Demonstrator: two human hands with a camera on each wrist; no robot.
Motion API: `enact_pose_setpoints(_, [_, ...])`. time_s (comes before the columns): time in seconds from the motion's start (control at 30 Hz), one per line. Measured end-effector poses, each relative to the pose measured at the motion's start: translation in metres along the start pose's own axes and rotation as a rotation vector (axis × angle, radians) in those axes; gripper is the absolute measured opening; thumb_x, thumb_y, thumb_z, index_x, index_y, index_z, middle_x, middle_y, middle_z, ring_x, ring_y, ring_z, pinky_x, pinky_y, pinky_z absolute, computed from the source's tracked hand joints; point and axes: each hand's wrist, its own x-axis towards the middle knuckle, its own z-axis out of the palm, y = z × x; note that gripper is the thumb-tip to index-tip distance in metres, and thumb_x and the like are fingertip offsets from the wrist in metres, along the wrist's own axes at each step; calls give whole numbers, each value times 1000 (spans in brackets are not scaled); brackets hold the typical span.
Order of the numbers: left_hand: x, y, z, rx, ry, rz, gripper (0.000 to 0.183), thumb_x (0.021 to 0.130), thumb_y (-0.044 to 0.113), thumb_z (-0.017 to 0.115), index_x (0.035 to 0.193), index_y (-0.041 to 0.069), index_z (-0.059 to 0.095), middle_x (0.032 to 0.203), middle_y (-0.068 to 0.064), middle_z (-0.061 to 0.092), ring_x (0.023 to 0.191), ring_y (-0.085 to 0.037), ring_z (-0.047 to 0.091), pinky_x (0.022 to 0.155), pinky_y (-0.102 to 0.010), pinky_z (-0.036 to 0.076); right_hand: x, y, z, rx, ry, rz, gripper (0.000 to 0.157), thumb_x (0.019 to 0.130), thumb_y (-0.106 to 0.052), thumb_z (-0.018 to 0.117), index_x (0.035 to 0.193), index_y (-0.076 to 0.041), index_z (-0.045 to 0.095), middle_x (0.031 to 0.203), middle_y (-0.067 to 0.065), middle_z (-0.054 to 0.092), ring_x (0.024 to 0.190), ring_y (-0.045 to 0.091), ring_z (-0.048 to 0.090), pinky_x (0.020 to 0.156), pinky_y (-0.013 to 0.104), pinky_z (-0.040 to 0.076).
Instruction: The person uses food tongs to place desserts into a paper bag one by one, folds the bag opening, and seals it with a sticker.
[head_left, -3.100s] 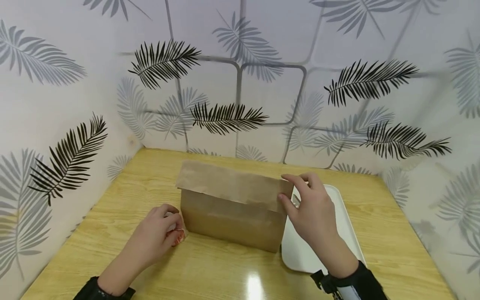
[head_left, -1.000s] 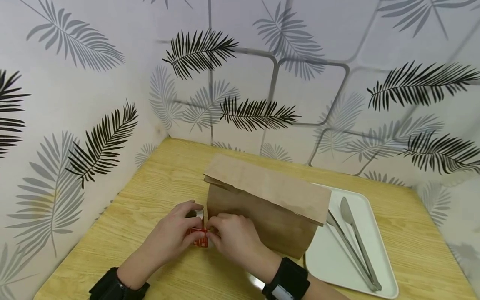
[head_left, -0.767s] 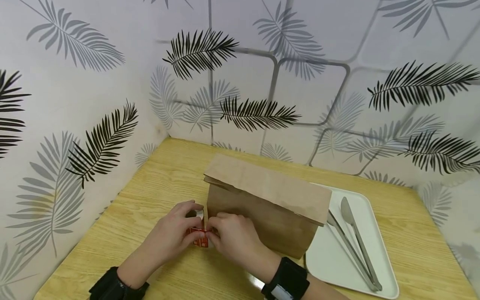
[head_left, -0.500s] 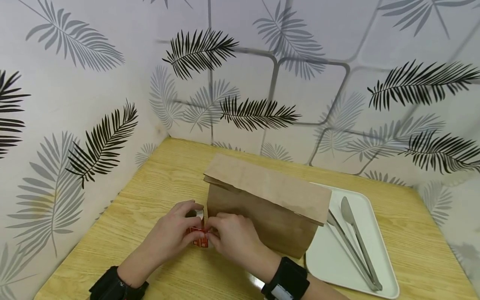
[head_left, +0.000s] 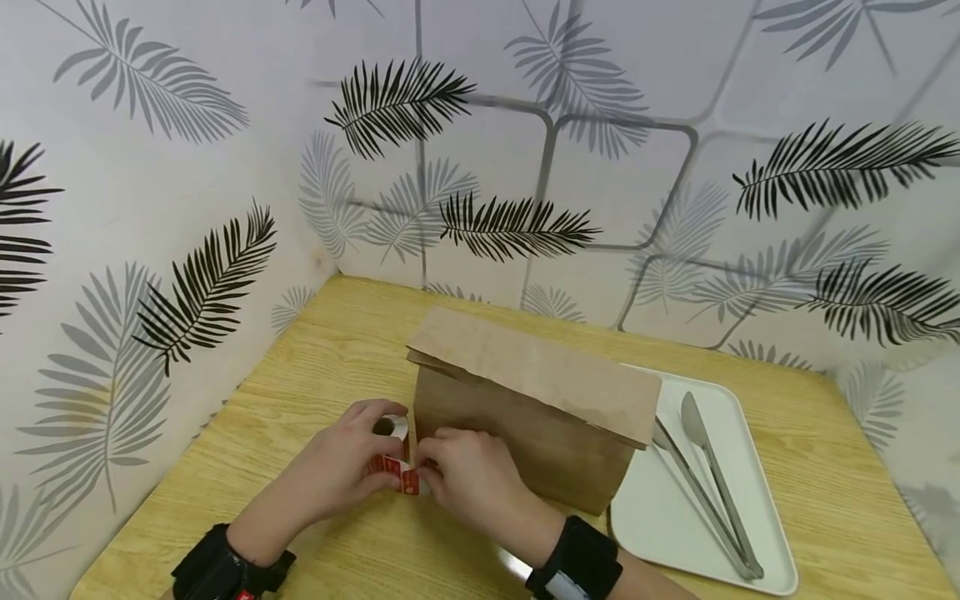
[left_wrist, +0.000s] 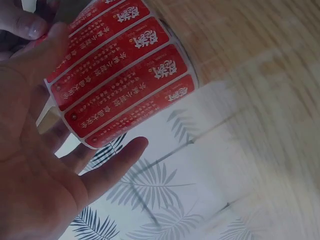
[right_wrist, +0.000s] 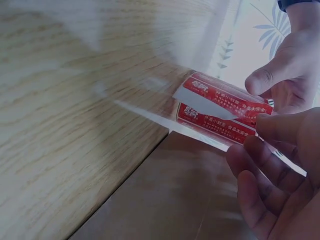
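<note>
In the head view my left hand (head_left: 333, 467) grips a roll of red sticker labels (left_wrist: 125, 75) beside the left end of a brown paper bag (head_left: 525, 433). White print covers the labels, and the roll's hollow core faces up. My right hand (head_left: 476, 479) pinches the end of one red sticker (right_wrist: 215, 97) between thumb and fingertips. That sticker stands partly lifted off the roll in the right wrist view, its other end loose. The bag stands upright with its top folded over, close behind my right hand.
On the right lies a white tray (head_left: 652, 533), partly behind the bag. A metal knife (head_left: 693, 421) and a second long metal utensil (head_left: 690, 467), its upper end hidden by the bag, rest on it. Patterned walls close off the wooden table (head_left: 360, 333) behind and at the left.
My right hand has left the bag's top right corner and come to the sticker roll. The head view has shifted. Lately the roll has tilted slightly and more red sticker shows between the hands.
</note>
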Motion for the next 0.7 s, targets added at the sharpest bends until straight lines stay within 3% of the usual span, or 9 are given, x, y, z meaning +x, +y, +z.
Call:
enact_pose_setpoints(0.17, [3,6,0,24,2,-31,19,81,27,90,93,30,75,144,-7,59,136,-34,53,89,-46,59,-7,4,-3,2,10,15,9,89,-29,85,86,-28,76,80,-14,64,66,2,61,55,21,47])
enact_pose_setpoints(0.4, [8,11,4,58,65,-62,18,83,20,89,93,25,76,139,-11,62,133,-35,56,95,-48,57,-17,9,-9,5,30,27,9,88,-29,85,86,-28,76,80,-14,64,68,4,64,55,23,47])
enact_pose_setpoints(0.7, [14,14,9,91,119,-53,17,86,16,86,100,21,77,135,-14,63,128,-38,59,95,-49,57,-28,15,-16,-6,86,16,7,88,-29,85,87,-30,78,80,-15,65,69,4,66,57,25,52])
